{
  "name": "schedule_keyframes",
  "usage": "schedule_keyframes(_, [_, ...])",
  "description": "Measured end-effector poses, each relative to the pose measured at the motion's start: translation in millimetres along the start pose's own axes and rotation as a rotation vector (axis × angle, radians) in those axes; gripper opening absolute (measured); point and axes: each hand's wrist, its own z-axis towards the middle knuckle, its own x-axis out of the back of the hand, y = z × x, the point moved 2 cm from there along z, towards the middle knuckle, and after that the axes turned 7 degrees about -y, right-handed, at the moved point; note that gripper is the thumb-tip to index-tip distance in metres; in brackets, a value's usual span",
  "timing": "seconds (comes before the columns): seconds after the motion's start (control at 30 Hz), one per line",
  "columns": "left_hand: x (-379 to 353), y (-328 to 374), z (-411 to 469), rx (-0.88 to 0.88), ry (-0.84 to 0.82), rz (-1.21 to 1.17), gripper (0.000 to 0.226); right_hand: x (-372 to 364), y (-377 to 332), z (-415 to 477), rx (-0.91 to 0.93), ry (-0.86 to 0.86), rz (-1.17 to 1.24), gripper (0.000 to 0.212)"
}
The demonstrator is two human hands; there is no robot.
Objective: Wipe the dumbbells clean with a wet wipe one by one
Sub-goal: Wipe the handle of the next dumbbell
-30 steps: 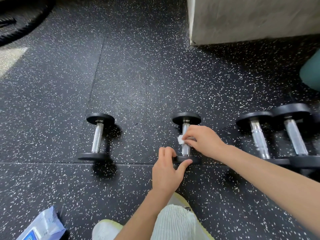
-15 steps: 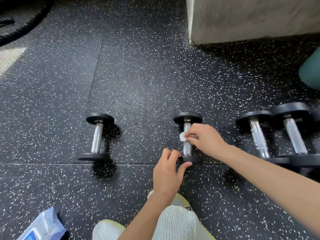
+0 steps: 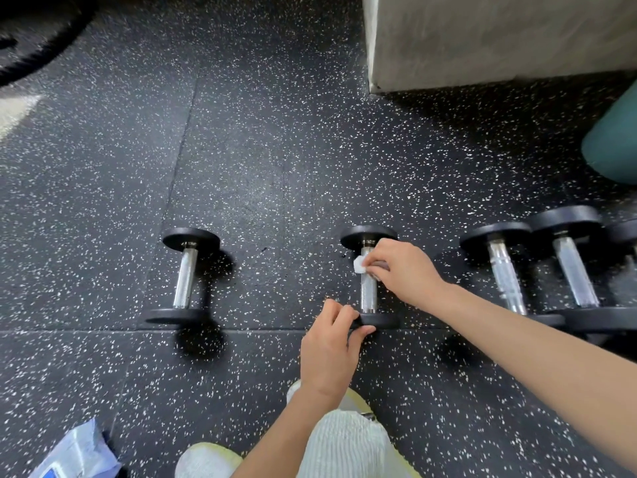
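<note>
Step in hand: The person is wiping the shiny bar of the middle dumbbell (image 3: 368, 288). It looks like the rubbing part for this one dumbbell.

Where it is: The middle dumbbell lies on the speckled floor (image 3: 275, 150). It is between the left dumbbell (image 3: 186, 277) and the right dumbbells (image 3: 506, 281), and well apart from both.

Right hand: The right hand (image 3: 403, 270) pinches the wet wipe (image 3: 359, 264). The wipe is a small white wad. It touches the top end of the bar, just beside the far plate (image 3: 358, 236).

Left hand: The left hand (image 3: 331, 350) grips the near plate (image 3: 384, 320). Its fingers and thumb are curled round the rim. It seems to be keeping the dumbbell from rolling.

Other dumbbells: No hand touches the left dumbbell. The right dumbbells sit close together, side by side. It is not possible to tell which ones are already clean.

Wipe pack: A wipe pack (image 3: 77, 453) lies on the floor in the lower left corner, well away from both hands.

How far along: Probably somewhere in the middle, since more dumbbells wait on both sides.

Next move: The wipe most likely has to slide down the bar toward the near plate. After that, the two black plates need a rub.

What it calls for: The left hand needs to hold tight, because round plates roll easily. The right hand needs to press down on the wipe. The wad is small, so it may need turning to a fresh side.
</note>
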Motion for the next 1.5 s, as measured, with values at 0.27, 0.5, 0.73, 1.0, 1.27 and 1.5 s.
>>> schedule_keyframes(0.27, [-3.3, 7.3, 0.7, -0.038, 0.016, 0.04, 0.021, -8.8, -4.1, -22.7, 0.109, -0.202, -0.148, 0.016])
schedule_keyframes(0.5, [-4.7, 19.5, 1.3, -0.084, -0.016, 0.077, 0.014, -3.5, 2.6, 4.9, -0.017, 0.131, -0.252, 0.019])
schedule_keyframes(0.73, [-12.1, 24.8, 2.8, -0.16, 0.018, 0.099, 0.005, -18.5, 4.8, -28.0, 0.067, 0.148, -0.336, 0.009])
schedule_keyframes(1.0, [-23.8, 37.0, 2.6, -0.266, -0.012, 0.074, 0.022, -5.9, 21.6, -6.2, -0.011, 0.246, -0.322, 0.011])
schedule_keyframes(1.27, [-31.6, 39.1, 1.7, -0.433, -0.126, 0.131, 0.05, -12.6, 18.3, -34.8, -0.001, 0.231, -0.384, 0.011])
schedule_keyframes(1.5, [-42.1, 57.5, 0.1, -0.455, -0.115, 0.184, 0.053, 5.0, 31.5, -17.3, 0.016, 0.25, -0.348, 0.011])
